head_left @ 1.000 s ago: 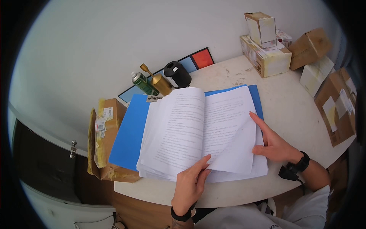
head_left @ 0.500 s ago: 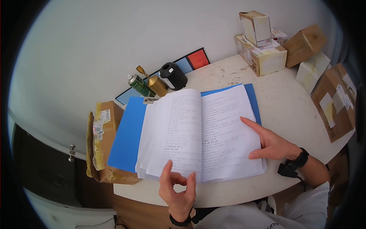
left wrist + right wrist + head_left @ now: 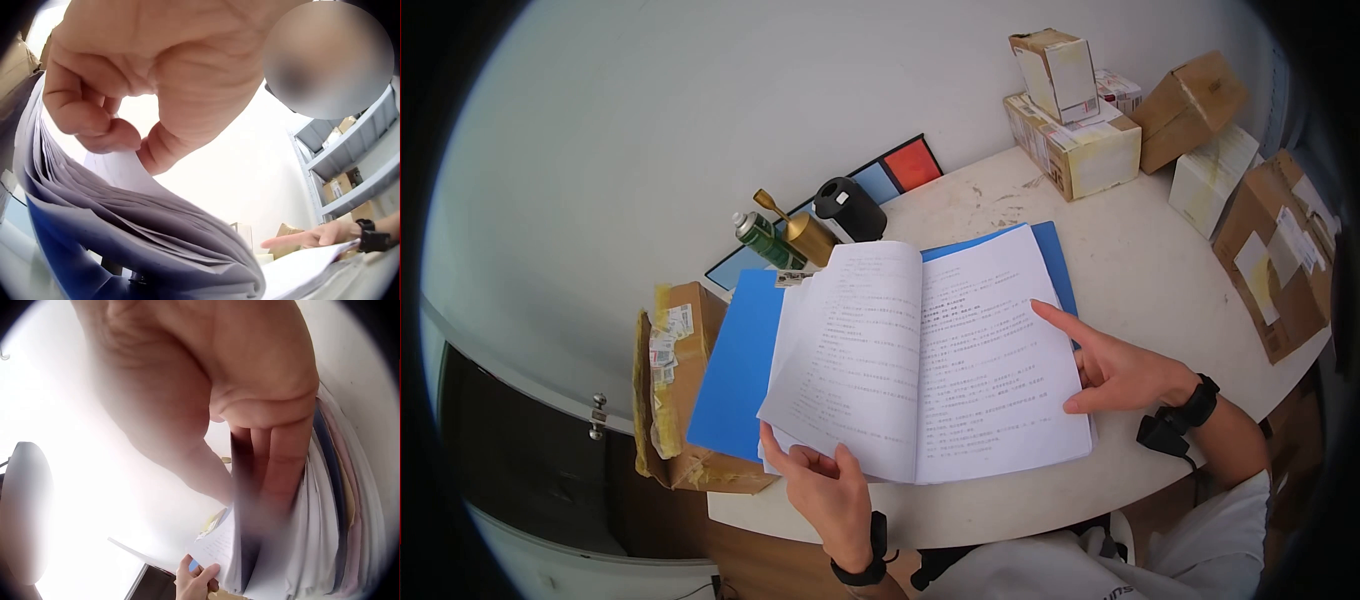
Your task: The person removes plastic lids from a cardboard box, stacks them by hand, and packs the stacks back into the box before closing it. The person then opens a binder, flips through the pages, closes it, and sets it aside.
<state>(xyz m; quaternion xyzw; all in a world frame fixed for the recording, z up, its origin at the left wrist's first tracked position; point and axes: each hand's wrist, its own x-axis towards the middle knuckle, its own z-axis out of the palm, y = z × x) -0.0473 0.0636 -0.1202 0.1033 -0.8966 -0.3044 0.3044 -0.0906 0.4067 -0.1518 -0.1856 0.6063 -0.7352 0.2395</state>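
Note:
A blue folder lies open on the white round table, holding a thick stack of printed pages. My left hand pinches the lower left corner of the left-hand pages and holds them lifted off the folder. In the left wrist view the left hand has its fingers curled onto the fanned page edges. My right hand rests flat on the right-hand page, fingers straight, index finger stretched toward the page's middle. The right wrist view shows the right hand lying along the pages.
Behind the folder stand a green spray can, a gold bell-shaped object and a black cylinder. Several cardboard boxes crowd the table's back right and right edge. A taped box sits off the table's left side.
My left hand turned a page from the right side over to the left, then moved left to the lower left corner and took hold there. The right hand stayed on the right page.

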